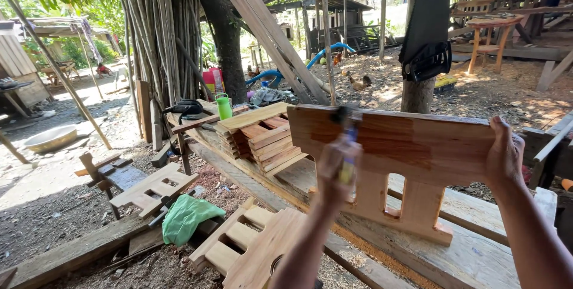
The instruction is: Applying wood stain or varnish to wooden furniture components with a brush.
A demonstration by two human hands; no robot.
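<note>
The panel [412, 146], a flat wooden piece with arched cut-outs along its lower edge, stands upright on the desk [471, 259], its bottom feet resting on the planks. The right hand [504, 155] grips its upper right corner, fingers [496, 129] curled over the top edge and pressed against the wood, thumb side toward the camera. The left hand [335, 167] is closed around a brush [348, 146], fingers wrapped on the handle; the brush is blurred, its dark head up against the panel's face near the top left. Part of the panel's face looks darker and wet, the rest paler.

Behind the panel, to its left, a stack [262, 137] of cut boards sits on the desk, with a green bottle [224, 107] beyond it and a black power tool [185, 109] just beside that. In front of the desk, lower left, more slotted wooden pieces [248, 247] lie flat, one under the left forearm. A green cloth [188, 217] lies crumpled near another slotted piece [154, 189] on a low bench. A metal bowl [51, 138] rests on the ground far left. A tree trunk [418, 95] stands behind the panel, chickens [360, 82] beyond it. Nothing stands between the brush and the wood.
</note>
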